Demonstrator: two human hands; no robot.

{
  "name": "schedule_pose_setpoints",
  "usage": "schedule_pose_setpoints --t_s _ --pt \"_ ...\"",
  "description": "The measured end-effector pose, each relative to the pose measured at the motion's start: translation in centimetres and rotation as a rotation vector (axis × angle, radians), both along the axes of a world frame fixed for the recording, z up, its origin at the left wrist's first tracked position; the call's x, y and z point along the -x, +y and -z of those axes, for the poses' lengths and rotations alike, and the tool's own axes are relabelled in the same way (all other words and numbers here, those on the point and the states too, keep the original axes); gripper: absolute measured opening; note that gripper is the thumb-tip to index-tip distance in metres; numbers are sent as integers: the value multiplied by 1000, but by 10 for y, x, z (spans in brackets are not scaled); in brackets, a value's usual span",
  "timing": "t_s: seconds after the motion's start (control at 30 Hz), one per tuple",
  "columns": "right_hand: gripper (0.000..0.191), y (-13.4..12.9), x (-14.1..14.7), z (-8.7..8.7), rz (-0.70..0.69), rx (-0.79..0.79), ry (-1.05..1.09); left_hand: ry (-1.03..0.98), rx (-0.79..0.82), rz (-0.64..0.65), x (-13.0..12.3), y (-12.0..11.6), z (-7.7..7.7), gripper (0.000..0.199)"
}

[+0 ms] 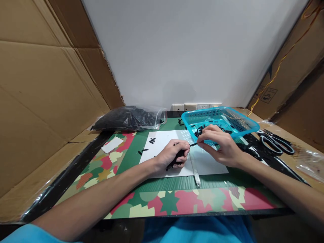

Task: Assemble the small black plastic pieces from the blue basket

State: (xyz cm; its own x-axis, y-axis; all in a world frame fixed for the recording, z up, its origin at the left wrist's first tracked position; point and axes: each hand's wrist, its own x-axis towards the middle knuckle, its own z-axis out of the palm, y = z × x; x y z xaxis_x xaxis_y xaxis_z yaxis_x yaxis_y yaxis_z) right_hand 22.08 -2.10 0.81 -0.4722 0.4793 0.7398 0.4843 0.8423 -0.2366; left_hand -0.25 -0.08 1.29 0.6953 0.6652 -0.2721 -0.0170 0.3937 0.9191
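My left hand (pixel 174 153) is closed around a bundle of thin black strips (pixel 172 164), whose ends stick out below the fingers. From the right, my right hand (pixel 219 143) pinches one end of a short black strip (pixel 193 144). The strip's other end meets the thumb and forefinger of my left hand. Both hands are over a white sheet of paper (pixel 154 168). Below them on the sheet lies a slim whitish stick (pixel 196 173). Several loose black pieces (pixel 152 140) rest on the paper to the left. What the strips are made of is too small to tell.
Behind my right hand stands a blue plastic basket (pixel 243 130) with black pieces in it. A clear zip bag (pixel 129 118) full of black material lies at the back left. Scissors (pixel 274 143) lie at the right. Cardboard walls (pixel 45 84) flank the table.
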Motion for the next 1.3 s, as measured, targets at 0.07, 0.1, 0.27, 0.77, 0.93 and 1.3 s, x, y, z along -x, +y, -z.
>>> schedule_pose_setpoints --t_s 0.07,0.1,0.27,0.77,0.93,1.3 --pt "9 -1 1 1 14 4 -1 -5 10 -8 0 1 0 29" --pt "8 -1 1 1 22 4 -1 -6 8 -11 0 1 -1 30" --pt "7 -1 1 5 43 -30 -26 6 -9 -15 1 1 -1 34" --pt "10 -2 5 8 63 -93 0 -17 24 20 1 2 -1 37" --pt "9 -2 6 5 15 -30 -20 -1 13 52 0 1 -2 37" --pt "7 0 3 10 19 -107 -103 -39 42 57 1 2 0 37"
